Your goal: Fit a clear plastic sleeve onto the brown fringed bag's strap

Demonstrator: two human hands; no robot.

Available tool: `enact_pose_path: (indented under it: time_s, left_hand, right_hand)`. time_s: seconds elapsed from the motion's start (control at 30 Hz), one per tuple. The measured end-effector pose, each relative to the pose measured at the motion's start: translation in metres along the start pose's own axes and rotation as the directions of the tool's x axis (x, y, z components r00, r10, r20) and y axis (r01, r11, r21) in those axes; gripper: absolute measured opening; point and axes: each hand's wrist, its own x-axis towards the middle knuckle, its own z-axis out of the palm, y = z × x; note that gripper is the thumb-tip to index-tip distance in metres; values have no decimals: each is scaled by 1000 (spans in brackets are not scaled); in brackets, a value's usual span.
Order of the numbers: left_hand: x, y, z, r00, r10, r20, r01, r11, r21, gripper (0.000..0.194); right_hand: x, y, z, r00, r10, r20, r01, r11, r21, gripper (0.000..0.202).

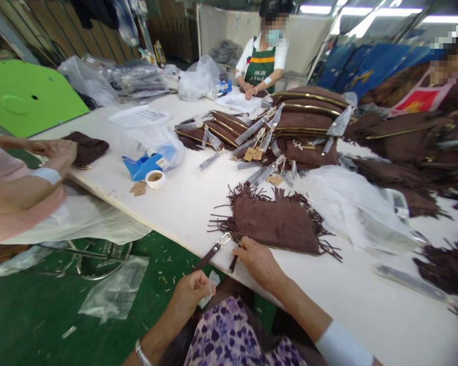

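Observation:
A dark brown fringed pouch (278, 223) lies flat on the table in front of me. A gold clasp (225, 238) at its left corner joins a brown wrist strap (208, 258). The strap runs down to my left hand (189, 297), whose fingers are closed around its lower end. A scrap of clear plastic (212, 288) sticks out beside those fingers. My right hand (259, 264) pinches at the pouch's lower left corner, near the clasp. A narrow dark brown pull tab (233, 263) shows below its fingertips; the exact grip is partly hidden.
Stacked brown bags (309, 117) with tags stand beyond the pouch. Clear plastic (354, 208) lies to its right. A tape roll (155, 179) and blue dispenser (143, 166) sit left. One co-worker (263, 63) is opposite; another's hands (57, 152) handle a pouch at left.

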Motion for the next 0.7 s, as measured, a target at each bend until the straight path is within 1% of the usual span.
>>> enact_pose_path:
  time_s: [0.1,0.2,0.27,0.33,0.4,0.47,0.53,0.57,0.63,0.7]
  left_hand:
    - [-1,-4,-1,998,-32,-49,29,998,-50,40]
    - [-4,-4,-3,998,-29,-54,26,998,-62,41]
    - [-7,0,-5,999,-9,-51,8,1000,-22,41]
    - [-11,8,-5,998,21,-52,-17,997,76,39]
    - [-15,17,-3,996,57,-65,-44,980,194,38]
    - [-19,24,0,991,100,-90,-71,957,282,34]
    - [-21,27,5,986,128,-110,-87,944,319,31]
    - [-21,27,8,985,132,-111,-91,945,315,29]
    - [-21,26,12,990,112,-91,-84,960,268,26]
    - [-21,22,16,994,84,-76,-67,975,210,27]
  right_hand:
    - [7,3,-1,998,-64,-13,64,998,-6,8]
    - [12,0,-3,995,-92,-27,94,994,62,7]
    - [11,-8,-6,996,-85,-34,89,987,131,11]
    - [7,-20,-9,998,-30,-54,43,965,257,18]
    - [-2,-33,-10,995,81,-52,-50,895,443,17]
    - [-12,-47,-7,977,210,36,-187,767,613,11]
    - [-20,-57,2,940,308,146,-317,633,706,14]
    - [-23,-61,7,924,340,175,-352,579,735,14]
    - [-27,-67,17,914,371,163,-347,508,788,6]
    - [-29,-71,25,916,383,122,-307,470,828,5]
